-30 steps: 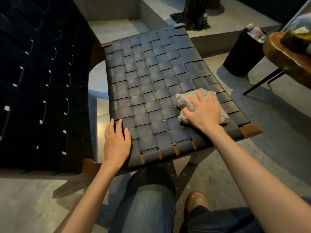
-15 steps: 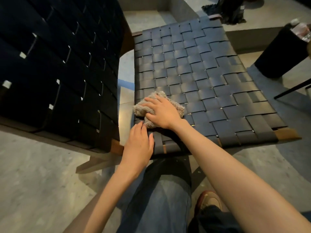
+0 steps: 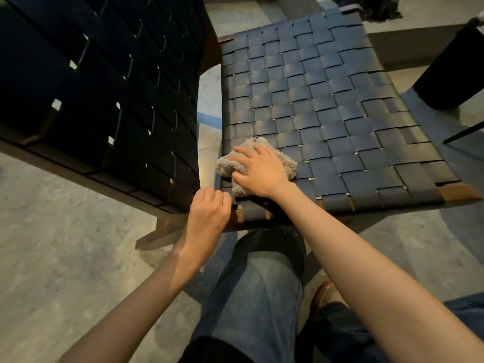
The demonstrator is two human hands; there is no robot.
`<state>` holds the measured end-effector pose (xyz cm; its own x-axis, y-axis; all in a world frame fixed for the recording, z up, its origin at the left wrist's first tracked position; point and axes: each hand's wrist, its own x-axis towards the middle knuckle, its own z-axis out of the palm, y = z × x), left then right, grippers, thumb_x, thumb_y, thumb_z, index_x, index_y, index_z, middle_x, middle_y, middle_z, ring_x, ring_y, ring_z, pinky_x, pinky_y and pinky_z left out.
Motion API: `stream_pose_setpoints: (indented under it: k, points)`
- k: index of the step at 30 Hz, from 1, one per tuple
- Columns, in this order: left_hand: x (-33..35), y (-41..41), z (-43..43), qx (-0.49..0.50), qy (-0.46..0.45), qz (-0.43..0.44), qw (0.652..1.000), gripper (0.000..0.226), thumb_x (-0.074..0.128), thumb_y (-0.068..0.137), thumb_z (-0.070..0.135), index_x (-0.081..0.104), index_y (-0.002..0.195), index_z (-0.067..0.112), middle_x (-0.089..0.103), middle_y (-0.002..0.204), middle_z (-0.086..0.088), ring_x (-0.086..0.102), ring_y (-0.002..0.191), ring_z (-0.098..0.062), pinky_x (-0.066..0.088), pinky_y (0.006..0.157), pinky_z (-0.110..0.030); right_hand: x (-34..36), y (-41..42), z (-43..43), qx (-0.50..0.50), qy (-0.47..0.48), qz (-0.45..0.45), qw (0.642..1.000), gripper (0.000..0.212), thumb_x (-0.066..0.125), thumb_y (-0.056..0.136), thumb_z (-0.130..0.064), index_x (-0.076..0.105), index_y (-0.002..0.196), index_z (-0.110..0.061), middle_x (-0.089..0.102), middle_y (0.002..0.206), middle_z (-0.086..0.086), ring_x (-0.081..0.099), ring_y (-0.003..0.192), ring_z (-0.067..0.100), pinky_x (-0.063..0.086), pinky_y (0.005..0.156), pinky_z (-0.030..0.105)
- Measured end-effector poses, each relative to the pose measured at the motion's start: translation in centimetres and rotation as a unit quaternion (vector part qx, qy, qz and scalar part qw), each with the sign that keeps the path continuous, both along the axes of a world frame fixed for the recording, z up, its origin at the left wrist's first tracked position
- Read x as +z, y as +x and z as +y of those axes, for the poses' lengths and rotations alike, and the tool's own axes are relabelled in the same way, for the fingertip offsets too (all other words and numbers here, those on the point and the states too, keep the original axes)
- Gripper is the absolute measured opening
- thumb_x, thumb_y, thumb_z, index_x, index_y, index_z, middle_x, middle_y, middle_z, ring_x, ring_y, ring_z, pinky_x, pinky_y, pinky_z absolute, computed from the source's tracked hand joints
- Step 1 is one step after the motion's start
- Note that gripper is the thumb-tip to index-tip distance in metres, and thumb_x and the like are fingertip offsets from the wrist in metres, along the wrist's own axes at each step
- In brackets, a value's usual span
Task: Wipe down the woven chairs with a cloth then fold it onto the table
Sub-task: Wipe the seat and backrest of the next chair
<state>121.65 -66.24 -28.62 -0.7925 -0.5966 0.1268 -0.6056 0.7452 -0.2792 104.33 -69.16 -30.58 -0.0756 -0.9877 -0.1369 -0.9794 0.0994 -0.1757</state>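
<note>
A dark woven chair seat (image 3: 327,106) with a brown wooden frame fills the middle and right of the head view. A beige fluffy cloth (image 3: 225,165) lies bunched at the seat's near left corner. My right hand (image 3: 258,170) presses down on the cloth with fingers spread over it. My left hand (image 3: 207,213) hovers just off the seat's near left edge, fingers loosely curled, holding nothing. The chair's dark woven backrest (image 3: 104,87) rises at the left.
A black cylindrical bin (image 3: 455,69) stands on the concrete floor at the right, with a thin black table leg (image 3: 463,132) below it. My jeans-clad knee (image 3: 262,279) and a brown shoe (image 3: 323,294) are in front of the chair. A concrete step runs behind.
My right hand slid the cloth from the seat's near right side to its near left corner. My left hand lifted off the seat and curled its fingers.
</note>
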Motion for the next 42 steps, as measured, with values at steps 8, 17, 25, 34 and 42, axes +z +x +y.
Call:
stream_pose_setpoints:
  k: [8,17,25,34,42]
  points:
    - [-0.6,-0.4,-0.4,0.004,-0.021,-0.025,0.999,0.025,0.077,0.062,0.013,0.055,0.053,0.019,0.049,0.048,0.002,0.046,0.046,-0.013,0.036,0.05,-0.024,1.6,0.2,6.2,0.054,-0.029,0.016,0.998,0.049,0.043,0.089,-0.047,0.052,0.133,-0.027,0.047,0.142,-0.006,0.04,0.126,0.019,0.033,0.101,0.037]
    - [-0.7,-2.1,-0.8,0.054,0.094,0.123,0.987,0.015,0.057,0.089,0.018,0.06,0.102,0.011,0.062,0.09,-0.006,0.056,0.074,-0.023,0.037,0.059,-0.031,2.1,-1.4,7.5,-0.05,-0.043,0.069,0.995,0.051,0.044,0.088,-0.048,0.053,0.133,-0.025,0.045,0.143,-0.005,0.038,0.128,0.02,0.033,0.101,0.039]
    - [-1.8,-9.6,-0.9,0.002,0.205,0.203,0.958,0.041,0.04,0.099,0.035,0.048,0.134,0.016,0.051,0.135,-0.006,0.05,0.116,-0.025,0.044,0.088,-0.038,4.6,-10.0,12.5,-0.277,-0.087,0.158,0.944,0.048,0.049,0.084,-0.047,0.057,0.125,-0.023,0.049,0.137,0.0,0.04,0.124,0.027,0.034,0.094,0.042]
    - [-2.7,-14.7,-2.6,0.009,0.273,0.188,0.943,0.047,0.036,0.099,0.041,0.034,0.144,0.033,0.026,0.155,-0.002,0.022,0.141,-0.027,0.02,0.113,-0.047,5.4,-11.8,14.5,-0.33,-0.114,0.111,0.93,0.048,0.05,0.086,-0.047,0.056,0.129,-0.028,0.044,0.145,-0.002,0.033,0.136,0.025,0.021,0.111,0.044]
    - [-4.2,-14.3,-4.8,0.069,0.339,0.2,0.917,0.048,0.026,0.099,0.046,0.021,0.147,0.042,0.004,0.159,-0.002,-0.005,0.145,-0.029,-0.003,0.115,-0.054,5.0,-12.3,13.6,-0.284,-0.087,0.116,0.948,0.049,0.046,0.087,-0.051,0.051,0.131,-0.031,0.038,0.148,-0.004,0.03,0.138,0.021,0.026,0.11,0.043]
